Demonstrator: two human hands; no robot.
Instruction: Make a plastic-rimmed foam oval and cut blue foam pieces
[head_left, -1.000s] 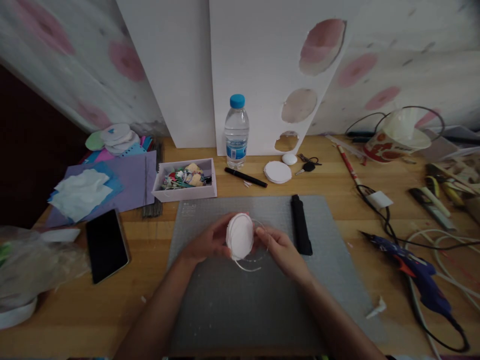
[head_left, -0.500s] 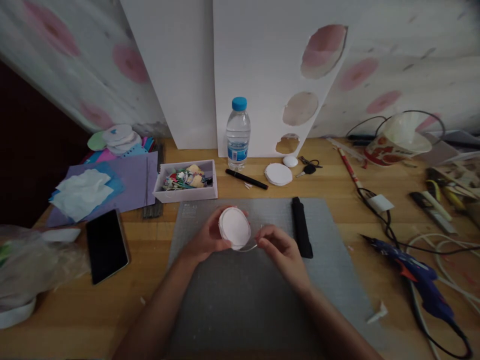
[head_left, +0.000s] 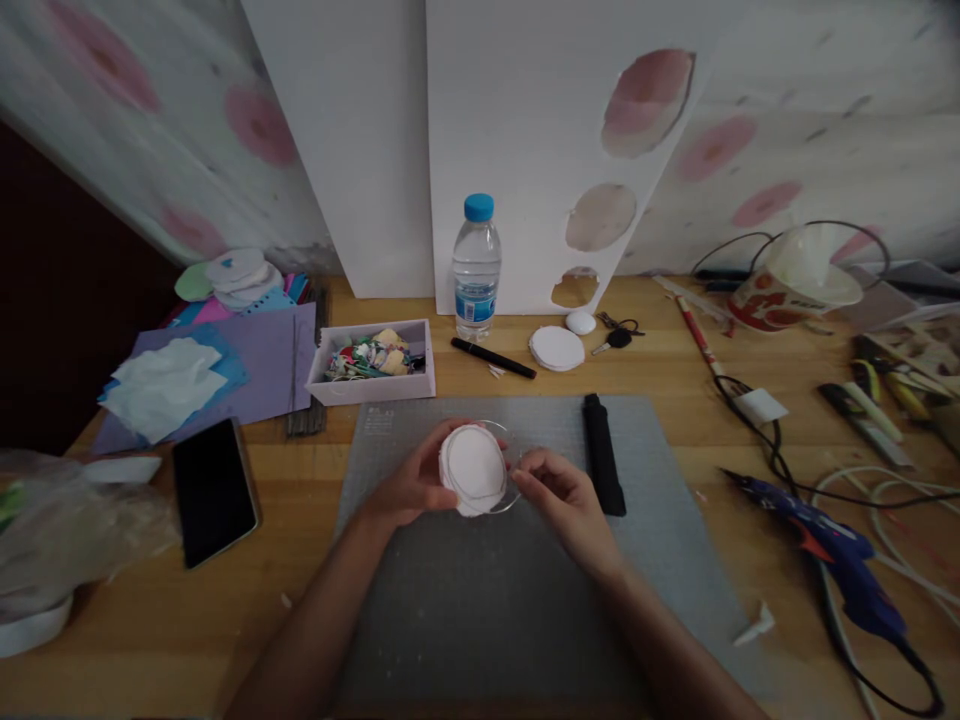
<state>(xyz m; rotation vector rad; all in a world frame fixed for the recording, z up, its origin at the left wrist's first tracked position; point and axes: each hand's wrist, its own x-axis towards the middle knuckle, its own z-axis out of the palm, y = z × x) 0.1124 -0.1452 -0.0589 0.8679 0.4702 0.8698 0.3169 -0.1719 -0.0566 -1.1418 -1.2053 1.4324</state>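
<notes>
A white foam disc (head_left: pixel 472 468) is held above the grey cutting mat (head_left: pixel 450 600) by the left hand (head_left: pixel 409 487), its fingers closed around the rim. A thin wire loop (head_left: pixel 511 470) is pinched at the disc's edge by the right hand (head_left: pixel 562 497). The wire appears only partly wrapped around the disc; the glue gun (head_left: pixel 832 550) lies unused on the desk (head_left: pixel 300 560).

Head view, facing down, desk (head_left: pixel 315 560) near
</notes>
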